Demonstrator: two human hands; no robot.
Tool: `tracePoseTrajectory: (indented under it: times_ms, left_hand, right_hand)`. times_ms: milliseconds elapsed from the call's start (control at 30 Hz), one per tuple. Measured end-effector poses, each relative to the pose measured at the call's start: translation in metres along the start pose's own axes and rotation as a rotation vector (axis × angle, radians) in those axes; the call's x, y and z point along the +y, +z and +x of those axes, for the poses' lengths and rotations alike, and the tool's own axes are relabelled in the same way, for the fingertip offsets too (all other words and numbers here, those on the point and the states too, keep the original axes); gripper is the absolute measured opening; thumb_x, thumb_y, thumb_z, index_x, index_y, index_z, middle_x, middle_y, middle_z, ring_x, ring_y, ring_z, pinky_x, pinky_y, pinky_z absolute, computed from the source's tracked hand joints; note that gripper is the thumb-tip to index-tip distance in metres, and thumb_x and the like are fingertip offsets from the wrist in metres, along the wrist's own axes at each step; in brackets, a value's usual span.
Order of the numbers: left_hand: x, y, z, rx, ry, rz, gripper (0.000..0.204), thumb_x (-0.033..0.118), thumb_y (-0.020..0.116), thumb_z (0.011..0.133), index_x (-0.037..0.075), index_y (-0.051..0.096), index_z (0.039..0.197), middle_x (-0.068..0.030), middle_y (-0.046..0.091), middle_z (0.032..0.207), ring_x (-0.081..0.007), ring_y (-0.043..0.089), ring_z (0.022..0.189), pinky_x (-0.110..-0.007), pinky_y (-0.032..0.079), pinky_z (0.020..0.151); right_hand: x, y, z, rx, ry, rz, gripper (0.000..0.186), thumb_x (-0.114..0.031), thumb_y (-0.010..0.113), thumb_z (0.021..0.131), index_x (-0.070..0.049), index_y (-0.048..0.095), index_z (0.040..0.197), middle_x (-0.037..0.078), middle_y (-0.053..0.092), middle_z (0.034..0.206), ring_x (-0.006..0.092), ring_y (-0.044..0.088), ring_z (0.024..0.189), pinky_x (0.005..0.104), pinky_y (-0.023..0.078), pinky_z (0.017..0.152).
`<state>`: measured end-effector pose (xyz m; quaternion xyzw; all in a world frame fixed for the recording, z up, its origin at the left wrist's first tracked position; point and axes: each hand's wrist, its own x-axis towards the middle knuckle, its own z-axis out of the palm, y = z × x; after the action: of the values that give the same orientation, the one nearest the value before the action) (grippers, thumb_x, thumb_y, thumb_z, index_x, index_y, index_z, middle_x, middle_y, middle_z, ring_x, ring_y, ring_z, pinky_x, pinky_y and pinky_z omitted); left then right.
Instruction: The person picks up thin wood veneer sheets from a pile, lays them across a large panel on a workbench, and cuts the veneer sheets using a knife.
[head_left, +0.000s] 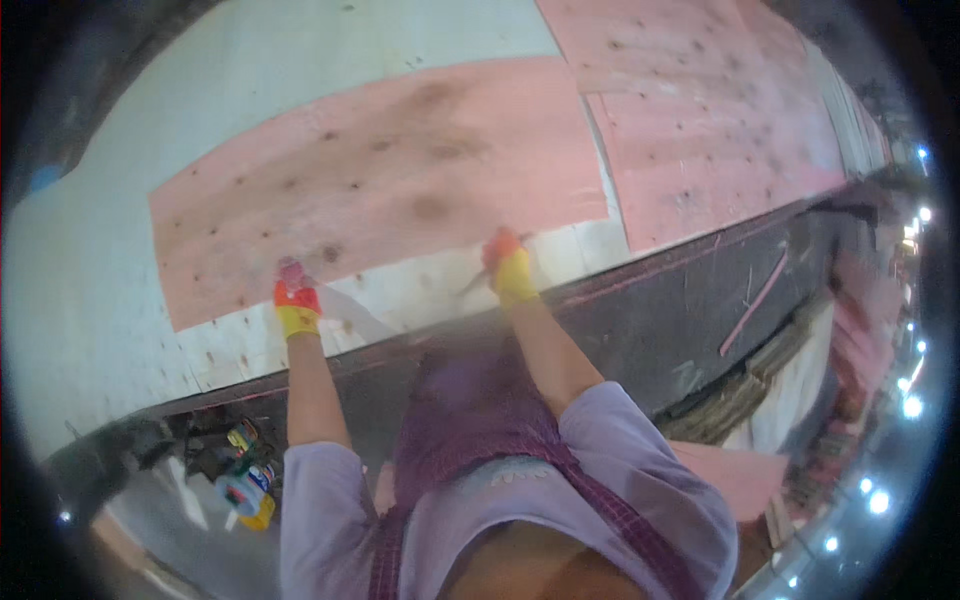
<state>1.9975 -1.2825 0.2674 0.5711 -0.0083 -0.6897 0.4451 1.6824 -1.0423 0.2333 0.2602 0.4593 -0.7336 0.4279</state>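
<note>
A pink wood veneer sheet (380,170), brown-stained and dotted with knots, lies on a pale wood panel (90,270). My left hand (297,300), in a red and yellow glove, is closed at the sheet's near left edge. Something small and pinkish shows at its fingertips, too blurred to name. Farther right, at the sheet's near right edge, my right hand (510,268) wears the same kind of glove. It is closed around a thin dark tool (472,285), which sticks out on both sides of the fist; motion blur hides its exact kind.
More pink veneer (700,120) covers the panel's right part, with a narrow gap between the sheets. The stack's dark edge runs before my waist. Colourful containers (248,490) stand low on the left. Wood scraps (735,400) and a pink strip (752,305) lie at right.
</note>
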Motion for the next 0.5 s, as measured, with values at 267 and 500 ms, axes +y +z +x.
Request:
tracePoseTrajectory:
  times_ms: [267,500]
  left_hand:
    - [0.059,-0.042,0.081,-0.241,0.356,0.786,0.024,0.04,0.056,0.082,0.025,0.057,0.1,0.0065,0.059,0.093,-0.0068,0.053,0.077,-0.024,0.04,0.054]
    - [0.08,0.026,-0.03,-0.343,0.237,0.335,0.023,0.03,0.063,0.08,0.022,0.058,0.101,0.0071,0.061,0.092,-0.0079,0.053,0.074,-0.024,0.039,0.053]
  right_hand:
    - [-0.006,0.073,-0.001,0.125,-0.253,-0.107,0.022,-0.024,0.067,0.076,-0.012,0.051,0.067,0.001,0.046,0.048,0.0109,0.042,0.037,0.0247,0.033,0.034]
    - [-0.072,0.104,-0.081,-0.055,-0.175,-0.237,0.018,-0.029,0.065,0.077,-0.015,0.054,0.072,-0.002,0.046,0.055,0.0089,0.043,0.046,0.0234,0.032,0.038]
